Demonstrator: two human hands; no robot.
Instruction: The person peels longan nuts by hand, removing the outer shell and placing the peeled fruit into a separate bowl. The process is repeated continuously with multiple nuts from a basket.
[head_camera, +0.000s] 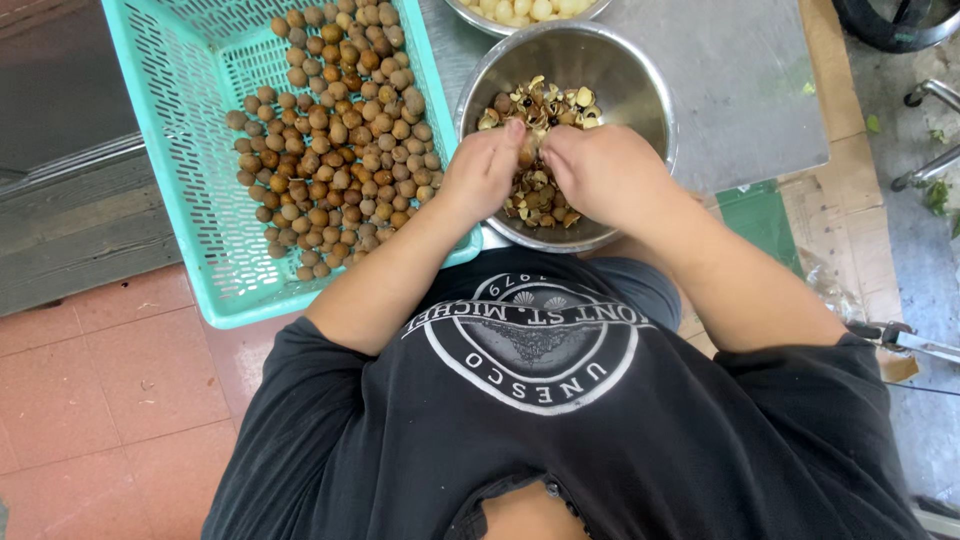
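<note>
fingers: both sets are pinched together on one small brown fruit (527, 150), thumbs and fingertips meeting right over it, so we'd call them clamped on it, not apart

fruit: we only see a sliver of it between the two hands, can't tell its long axis, looks roundish anyway

left hand (484, 168): comes in from the basket side, thumb tip on top of the fruit

right hand (605, 172): comes in from the other side, knuckles up, covers more of the fruit than the left

which hand is nearer: honestly a tie, both touch it and it sits dead between them

where that is: straight above the steel bowl (640, 85), over the heap of shells and dark seeds (540, 105) inside it

unpeeled stock: pile of brown fruits (335, 130) in the teal basket (190, 150), just beside the bowl on our left-hand side, so the left hand is the closer one to it

peeled stuff: pale fruit flesh in a second bowl (525, 10) at the far edge, beyond the first one

table (740, 80): grey metal top carrying both bowls, with the basket alongside
</note>
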